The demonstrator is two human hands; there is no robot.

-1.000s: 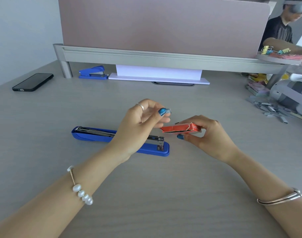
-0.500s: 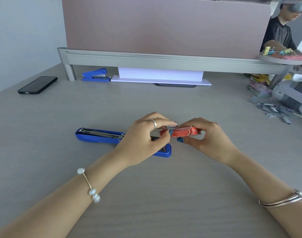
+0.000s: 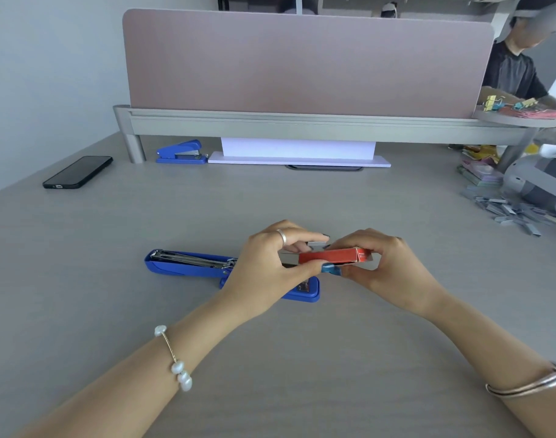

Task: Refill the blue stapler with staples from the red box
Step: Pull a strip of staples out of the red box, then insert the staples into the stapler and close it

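The blue stapler (image 3: 188, 265) lies opened flat on the grey desk (image 3: 112, 311), its metal staple channel facing up. Its right end is hidden under my left hand (image 3: 264, 270). My right hand (image 3: 387, 263) holds the red box (image 3: 330, 256) level, just above the stapler's right end. A grey inner part (image 3: 287, 257) sticks out of the box's left end. My left hand's thumb and fingers meet at that end, pinching a short silver staple strip (image 3: 316, 244) just above the box.
A second blue stapler (image 3: 181, 152), a white paper stack (image 3: 298, 153) and a pink divider panel (image 3: 302, 58) stand at the back. A black phone (image 3: 77, 172) lies far left. Loose staples (image 3: 510, 211) and a grey device (image 3: 536, 181) sit at the right, a person (image 3: 517, 67) behind them.
My left hand came down from a raised position, still pinching the staple strip, and now sits against the left end of the red box. The right hand and box barely moved.
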